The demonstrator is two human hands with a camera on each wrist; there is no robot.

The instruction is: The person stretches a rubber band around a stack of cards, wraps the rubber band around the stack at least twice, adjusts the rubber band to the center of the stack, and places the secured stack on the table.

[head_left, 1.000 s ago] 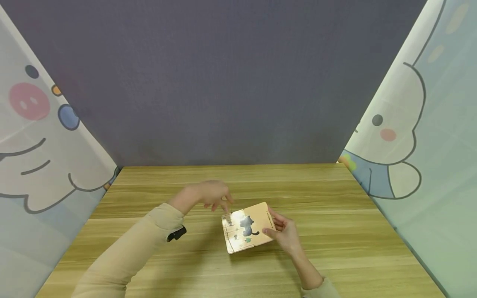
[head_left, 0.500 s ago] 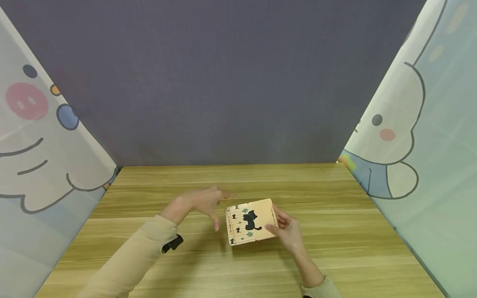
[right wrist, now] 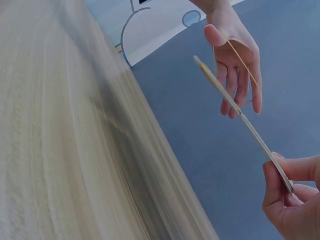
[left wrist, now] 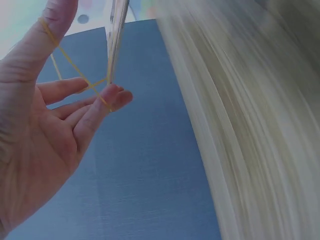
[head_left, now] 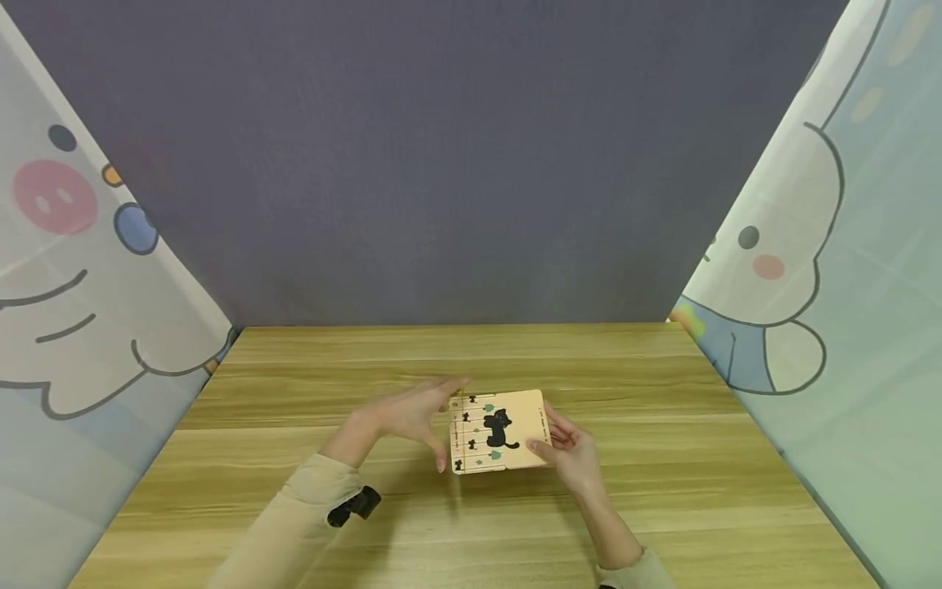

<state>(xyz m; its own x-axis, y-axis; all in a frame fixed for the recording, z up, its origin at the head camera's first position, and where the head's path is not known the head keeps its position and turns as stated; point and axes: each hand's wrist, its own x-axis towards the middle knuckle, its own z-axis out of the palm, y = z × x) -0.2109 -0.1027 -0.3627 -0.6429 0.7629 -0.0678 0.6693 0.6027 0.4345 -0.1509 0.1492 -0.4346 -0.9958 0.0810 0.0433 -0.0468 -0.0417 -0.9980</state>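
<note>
My right hand (head_left: 574,462) pinches the right end of a thin cream notebook (head_left: 500,429) printed with a black cat, thumb on top and fingers beneath. The notebook is held above the table; its edge (right wrist: 260,140) looks thin in the right wrist view. At its left end is my left hand (head_left: 415,417), thumb and fingers spread wide apart. A yellow rubber band (left wrist: 70,60) is stretched between the left thumb and fingers in the left wrist view. In the head view the band crosses the notebook's left end; how it runs underneath is hidden.
Below the hands lies a wood-grain table (head_left: 625,507). A dark grey panel (head_left: 456,164) stands behind it. Cartoon-printed curtains (head_left: 868,368) flank both sides. A black strap (head_left: 355,505) sits on the left sleeve.
My left hand has gone from above the notebook's far left corner to beside its left end, spreading thumb and fingers. The notebook has turned a little clockwise and shifted slightly right.
</note>
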